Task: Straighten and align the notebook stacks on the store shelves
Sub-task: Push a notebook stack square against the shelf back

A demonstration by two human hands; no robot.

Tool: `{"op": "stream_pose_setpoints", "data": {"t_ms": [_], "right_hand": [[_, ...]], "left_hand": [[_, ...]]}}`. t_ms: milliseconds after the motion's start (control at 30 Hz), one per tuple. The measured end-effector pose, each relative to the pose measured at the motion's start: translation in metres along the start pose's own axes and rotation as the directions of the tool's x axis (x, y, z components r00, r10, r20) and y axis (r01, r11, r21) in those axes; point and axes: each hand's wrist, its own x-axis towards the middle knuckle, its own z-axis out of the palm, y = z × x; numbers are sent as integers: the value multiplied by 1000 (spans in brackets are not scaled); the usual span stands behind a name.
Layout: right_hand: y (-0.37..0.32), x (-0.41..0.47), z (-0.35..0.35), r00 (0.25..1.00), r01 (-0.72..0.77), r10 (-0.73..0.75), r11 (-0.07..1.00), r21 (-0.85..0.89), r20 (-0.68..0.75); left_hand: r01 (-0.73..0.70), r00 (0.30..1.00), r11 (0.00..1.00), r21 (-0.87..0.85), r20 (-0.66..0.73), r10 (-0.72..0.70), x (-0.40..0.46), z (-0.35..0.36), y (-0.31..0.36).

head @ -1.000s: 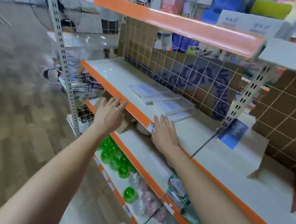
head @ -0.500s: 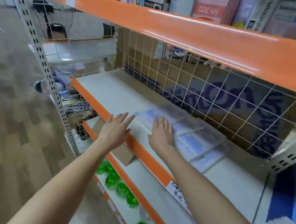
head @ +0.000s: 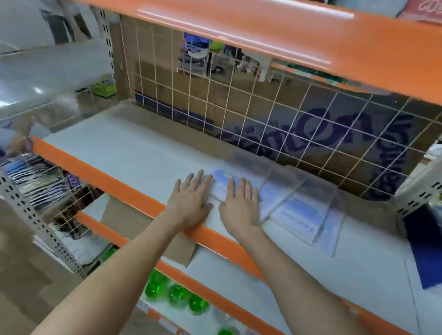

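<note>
Several pale blue-and-white notebooks [head: 295, 210] in clear wrap lie fanned out and skewed on the white middle shelf [head: 134, 152]. My left hand [head: 190, 201] lies flat on the shelf with straight fingers, its fingertips at the left edge of the leftmost notebook [head: 220, 178]. My right hand [head: 240, 205] lies flat with straight fingers on top of that same notebook. Neither hand grips anything. The image is blurred by motion.
An orange shelf lip [head: 120, 184] runs under my wrists, and an orange upper shelf [head: 230, 18] hangs close above. A wire grid with cardboard [head: 274, 113] backs the shelf. A dark blue pack [head: 435, 244] lies to the right. Green balls [head: 176, 293] sit on a lower shelf.
Both hands have reached forward over the orange lip onto the shelf. The right hand now lies on the leftmost notebook and the left hand touches its left edge. The view has moved closer.
</note>
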Motion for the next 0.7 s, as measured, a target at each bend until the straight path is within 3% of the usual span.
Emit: {"op": "stream_pose_setpoints", "data": {"t_ms": [267,500,700], "right_hand": [[0,-20,1,998,-38,41,997,-60,48],[-7,-56,-14,996,-18,19,1000,-15,88],[0,-76,-22,997,-78,77,995,55,27]], "left_hand": [[-114,993,993,-32,14,115,5,0,-17],[-256,946,920,295,-118,302,-5,-1,-8],[-342,905,873,347,-129,406,-19,-3,2]]}}
